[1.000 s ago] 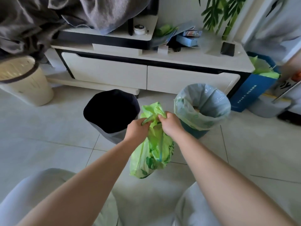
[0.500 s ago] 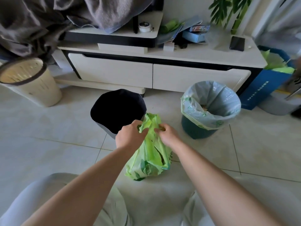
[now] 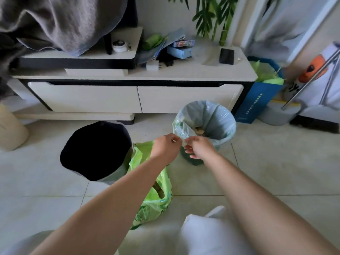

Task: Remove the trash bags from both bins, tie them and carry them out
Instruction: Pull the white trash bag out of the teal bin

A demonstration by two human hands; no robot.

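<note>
A filled green trash bag [image 3: 154, 203] lies loose on the floor tiles, partly under my left forearm, with no hand on it. Left of it stands an unlined dark bin [image 3: 117, 173]. A teal bin [image 3: 193, 161] at centre right holds a pale blue trash bag [image 3: 217, 122] folded over its rim, with rubbish inside. My left hand [image 3: 166, 148] and my right hand [image 3: 199, 149] meet at the near-left edge of that rim, where both pinch the pale blue plastic and pull a corner of it up.
A low white TV cabinet [image 3: 139, 96] runs behind the bins, with a phone [image 3: 226, 56] on top. There is a beige basket [image 3: 11, 133] at far left and a blue paper bag [image 3: 257, 100] with metal poles [image 3: 309, 78] at right. My knees fill the bottom edge.
Both hands let go of the green bag, which now rests on the floor. They moved right and forward to the rim of the pale blue bag.
</note>
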